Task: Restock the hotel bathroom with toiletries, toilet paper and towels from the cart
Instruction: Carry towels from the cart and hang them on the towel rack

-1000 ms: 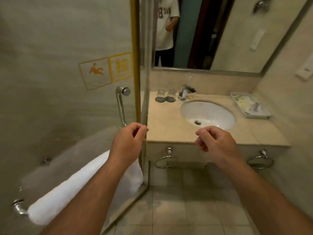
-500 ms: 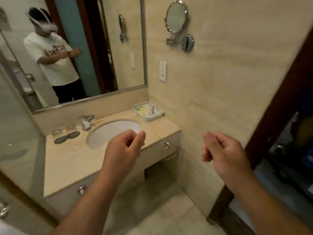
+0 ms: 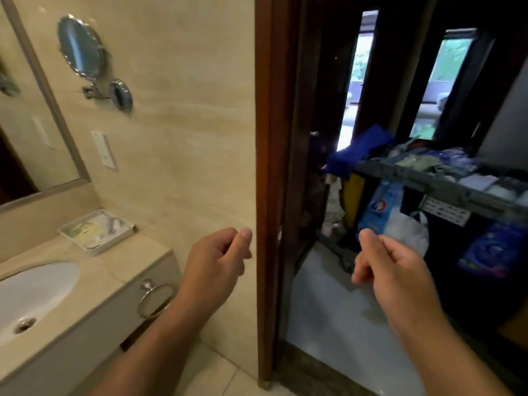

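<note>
Through the doorway on the right stands the housekeeping cart [image 3: 445, 187], its grey top shelf loaded with blurred packets and cloths, a blue packet [image 3: 380, 207] and a white plastic bag [image 3: 408, 230] hanging at its side. My left hand [image 3: 217, 261] floats in front of the tiled wall, fingers loosely curled, holding nothing. My right hand [image 3: 391, 267] hangs in the doorway a little short of the cart, fingers also loosely curled and empty. A white amenity tray [image 3: 94, 247] with small toiletry packets sits on the vanity counter at the left.
The dark wooden door frame [image 3: 268, 167] stands between my hands. A sink [image 3: 31, 292] is set in the beige counter, with a chrome towel ring [image 3: 155, 300] on its front. A round shaving mirror [image 3: 81, 47] juts from the wall. Pale floor shows beyond the threshold.
My view has swung right, from the shower door and sink to the doorway and cart. Both hands stayed raised, loosely curled and empty.
</note>
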